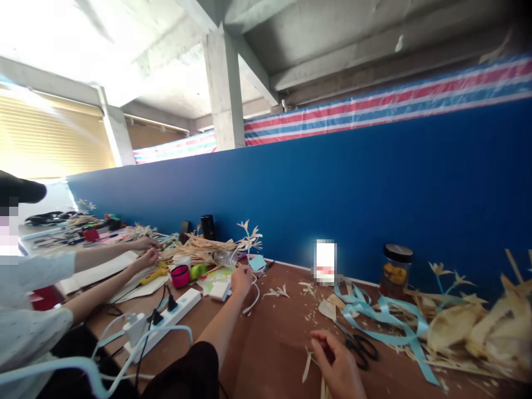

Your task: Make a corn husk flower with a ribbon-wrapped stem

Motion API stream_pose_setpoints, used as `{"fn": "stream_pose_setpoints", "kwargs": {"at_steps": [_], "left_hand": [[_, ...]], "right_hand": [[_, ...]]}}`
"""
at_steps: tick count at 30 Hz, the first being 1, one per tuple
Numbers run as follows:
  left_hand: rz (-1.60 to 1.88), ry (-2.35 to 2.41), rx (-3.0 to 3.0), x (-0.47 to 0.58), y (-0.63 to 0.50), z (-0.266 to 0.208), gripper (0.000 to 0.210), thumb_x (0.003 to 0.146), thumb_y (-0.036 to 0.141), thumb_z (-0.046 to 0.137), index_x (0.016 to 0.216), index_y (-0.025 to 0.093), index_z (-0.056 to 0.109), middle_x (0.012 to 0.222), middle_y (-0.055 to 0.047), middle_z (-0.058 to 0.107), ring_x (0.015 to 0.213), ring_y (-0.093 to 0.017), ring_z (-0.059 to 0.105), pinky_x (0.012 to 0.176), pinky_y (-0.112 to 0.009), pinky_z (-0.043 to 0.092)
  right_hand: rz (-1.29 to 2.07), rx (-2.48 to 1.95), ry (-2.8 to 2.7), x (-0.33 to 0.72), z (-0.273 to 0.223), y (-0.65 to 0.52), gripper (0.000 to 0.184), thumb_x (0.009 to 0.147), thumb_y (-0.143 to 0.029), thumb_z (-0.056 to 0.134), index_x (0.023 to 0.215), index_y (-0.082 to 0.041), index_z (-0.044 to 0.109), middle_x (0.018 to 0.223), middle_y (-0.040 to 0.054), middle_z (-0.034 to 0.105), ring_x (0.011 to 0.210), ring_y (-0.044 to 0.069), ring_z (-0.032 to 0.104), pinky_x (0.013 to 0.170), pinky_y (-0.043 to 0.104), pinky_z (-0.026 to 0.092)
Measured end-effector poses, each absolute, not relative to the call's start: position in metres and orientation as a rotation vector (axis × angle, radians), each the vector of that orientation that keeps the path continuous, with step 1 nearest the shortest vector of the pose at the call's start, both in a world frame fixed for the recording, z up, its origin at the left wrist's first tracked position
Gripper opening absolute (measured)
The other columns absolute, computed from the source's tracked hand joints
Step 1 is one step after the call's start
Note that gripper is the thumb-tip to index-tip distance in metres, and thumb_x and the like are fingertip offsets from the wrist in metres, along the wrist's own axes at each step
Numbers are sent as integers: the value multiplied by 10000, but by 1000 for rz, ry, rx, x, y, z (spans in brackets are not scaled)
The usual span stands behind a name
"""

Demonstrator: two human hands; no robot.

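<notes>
My left hand [241, 281] reaches toward the back of the brown table, its fingers pinched together. A pale husk flower [249, 237] stands upright on a thin stem that runs down to those fingertips. Beside this hand lie a white box-shaped device [220, 291], a white cable [254, 293] and a light-blue paper pad [257, 262]. Nearer the front, my right hand [336, 363] hovers over the table with fingers loosely curled and a gap at the thumb; nothing shows in it. Black-handled scissors [362, 350] lie right of it, and a husk strip [307, 367] lies to its left.
Light-blue ribbon [384, 318], a lidded jar [395, 270] and piled husks [490, 327] occupy the right. A white power strip [166, 321] with cords lies on the left. There a co-worker's hands [147, 254] work near a yellow glue gun [153, 275]. A blue partition [353, 194] stands behind.
</notes>
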State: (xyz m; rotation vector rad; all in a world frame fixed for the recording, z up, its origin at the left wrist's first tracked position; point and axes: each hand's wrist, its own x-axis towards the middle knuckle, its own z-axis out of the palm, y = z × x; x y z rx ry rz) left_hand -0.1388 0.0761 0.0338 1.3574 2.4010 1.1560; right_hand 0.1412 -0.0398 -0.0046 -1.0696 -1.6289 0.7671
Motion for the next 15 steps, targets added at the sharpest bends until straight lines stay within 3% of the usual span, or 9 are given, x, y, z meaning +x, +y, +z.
{"fn": "stream_pose_setpoints", "kwargs": {"at_steps": [2, 8, 15], "left_hand": [[1136, 2424, 1380, -148, 83, 32, 265, 813, 319, 467, 984, 130, 542, 966, -61, 577, 829, -162, 559, 729, -360, 451], [1135, 2489, 1433, -164, 100, 31, 219, 787, 265, 452, 802, 169, 648, 797, -69, 658, 774, -199, 581, 662, -282, 404], [1108, 2527, 1480, -169, 118, 25, 237, 757, 253, 461, 830, 167, 669, 849, -94, 668, 797, -212, 585, 672, -275, 397]], "right_hand": [[723, -1072, -1649, 142, -6, -37, 280, 731, -404, 492, 792, -169, 630, 672, 48, 660, 616, 173, 616, 583, 221, 483], [635, -1076, -1568, 135, -13, -31, 287, 722, -441, 487, 718, -190, 627, 617, 39, 644, 561, 170, 597, 537, 223, 465], [629, -1133, -1525, 128, -26, -27, 379, 708, -541, 448, 676, -206, 623, 567, 41, 629, 522, 177, 579, 509, 234, 448]]}}
